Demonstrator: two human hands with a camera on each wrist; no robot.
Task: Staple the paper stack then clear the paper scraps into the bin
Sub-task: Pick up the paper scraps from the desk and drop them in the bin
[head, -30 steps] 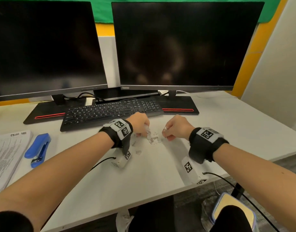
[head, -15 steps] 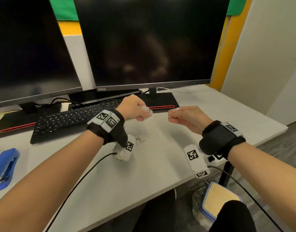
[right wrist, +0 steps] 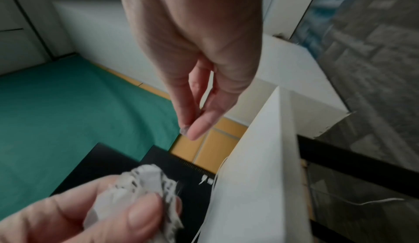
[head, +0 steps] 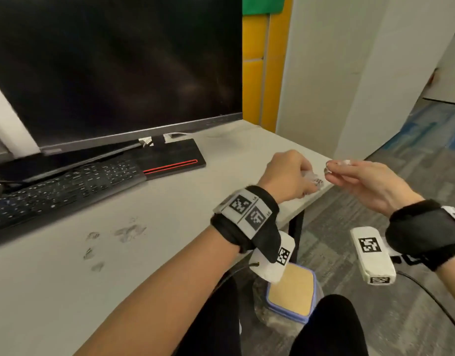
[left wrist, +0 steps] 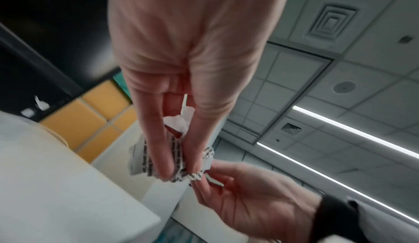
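My left hand (head: 307, 182) hovers over the desk's right edge and grips a wad of printed paper scraps (left wrist: 138, 159), which also shows as the crumpled wad (right wrist: 147, 180) in the right wrist view. Just right of it, my right hand (head: 329, 171) is past the desk edge and pinches a small white scrap (left wrist: 215, 182) between thumb and fingertips (right wrist: 192, 130). A few more scraps (head: 128, 231) lie on the white desk (head: 169, 253) near the keyboard. A blue-rimmed bin (head: 290, 291) stands on the floor below the hands. Stapler and paper stack are out of view.
A black keyboard (head: 61, 191) and a monitor (head: 113, 68) on a black base (head: 175, 160) fill the back left of the desk. A white partition (head: 349, 73) stands at the right. Grey carpet (head: 375, 317) lies beyond the desk edge, and my dark-clad knees (head: 329, 327) are at the bottom.
Both hands have lifted off the desk with scraps and moved right to the desk's right edge. The head view has swung right, so stapler and paper stack have left the frame.
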